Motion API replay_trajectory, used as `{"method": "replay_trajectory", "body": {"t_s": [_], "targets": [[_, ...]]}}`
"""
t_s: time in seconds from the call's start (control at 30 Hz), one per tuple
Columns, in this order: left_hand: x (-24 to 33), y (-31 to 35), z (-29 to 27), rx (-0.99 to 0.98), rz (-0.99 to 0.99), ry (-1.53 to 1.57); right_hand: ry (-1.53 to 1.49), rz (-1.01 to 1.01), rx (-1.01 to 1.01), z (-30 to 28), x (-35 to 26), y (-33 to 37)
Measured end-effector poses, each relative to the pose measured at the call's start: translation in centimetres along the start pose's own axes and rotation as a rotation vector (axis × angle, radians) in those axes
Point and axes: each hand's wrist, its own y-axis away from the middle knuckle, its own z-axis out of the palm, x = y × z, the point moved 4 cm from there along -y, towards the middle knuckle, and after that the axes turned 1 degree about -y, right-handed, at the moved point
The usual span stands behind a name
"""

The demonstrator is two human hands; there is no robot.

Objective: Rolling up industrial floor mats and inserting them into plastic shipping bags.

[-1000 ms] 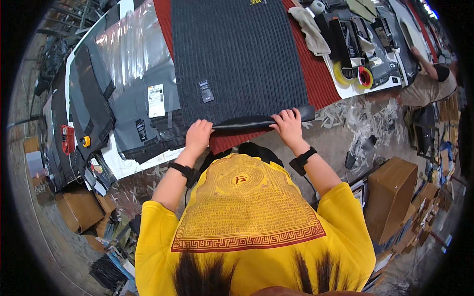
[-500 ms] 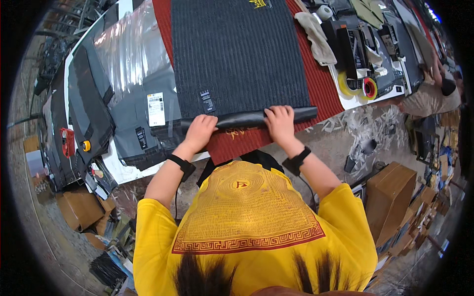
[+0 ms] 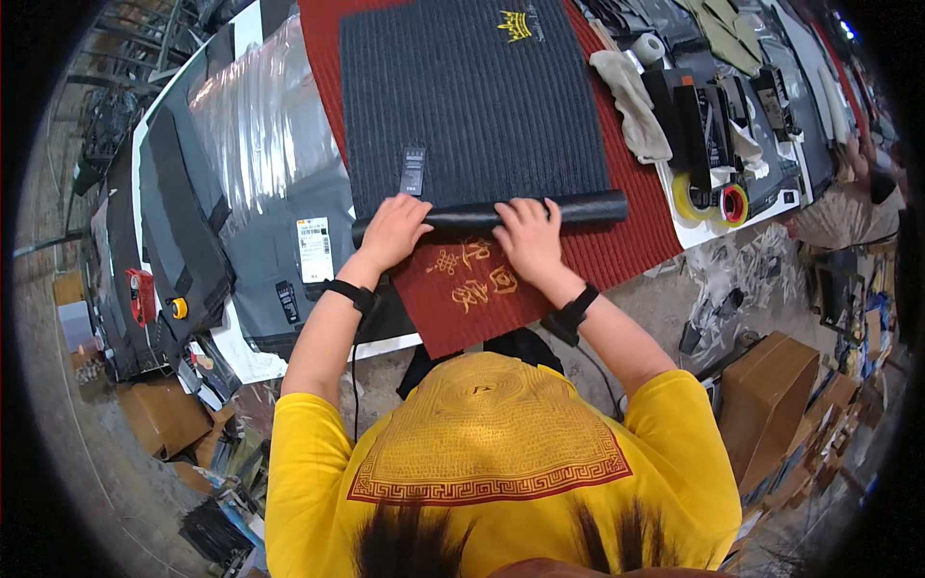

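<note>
A dark grey ribbed floor mat (image 3: 472, 106) lies lengthwise before me, with a yellow crown at its far end and a small dark label (image 3: 412, 170). Its near end is turned into a roll with a smooth black backing (image 3: 593, 207) outward. My left hand (image 3: 393, 231) curls over the left part of the roll. Right of the middle, my right hand (image 3: 528, 239) grips it too, thumb and fingers bent around it. Underneath lies a red ribbed mat (image 3: 641, 197), whose near end with yellow lettering hangs over the table edge.
Plastic-wrapped grey mats (image 3: 279, 183) cover the left side, with a red-handled tool (image 3: 141, 297) and a yellow tape measure (image 3: 179, 308). At right are a white cloth (image 3: 631, 106), tape rolls (image 3: 734, 204) and black boxes. Cardboard boxes (image 3: 766, 400) stand on the floor. Another person (image 3: 848, 207) is at far right.
The roll has grown thicker and moved away from me along the mat, both hands with it. More of the red mat's lettered near end shows. The view has shifted slightly.
</note>
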Motion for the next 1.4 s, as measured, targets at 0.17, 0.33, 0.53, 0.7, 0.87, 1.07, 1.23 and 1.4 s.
{"method": "replay_trajectory", "body": {"t_s": [0.17,0.33,0.53,0.7,0.87,1.07,1.23,1.4], "targets": [[-1.0,-2.6,-0.7,0.136,0.004,-0.287,-0.053,-0.112,-0.141,1.7,3.6,-7.7],[0.5,-5.0,0.6,0.25,0.078,-0.59,-0.029,-0.013,-0.16,3.9,5.0,-11.7],[7.7,2.8,2.7,-0.093,0.025,-0.257,-0.25,-0.062,-0.455,-2.5,1.2,1.1],[9.4,4.7,2.7,-0.143,-0.051,0.247,-0.177,-0.119,-0.524,-4.4,-6.1,14.0],[7.8,2.3,2.0,0.034,0.134,-0.114,-0.095,-0.223,-0.315,0.5,0.3,-0.2],[4.4,-1.9,2.3,0.149,-0.012,-0.442,0.127,0.074,-0.28,2.2,1.9,-6.9],[10.8,4.8,3.7,-0.236,-0.185,-0.151,-0.343,-0.043,-0.398,-3.5,-1.3,4.9],[13.0,6.4,2.8,-0.051,-0.119,0.201,-0.065,-0.184,-0.552,-3.9,-7.3,15.0]]}}
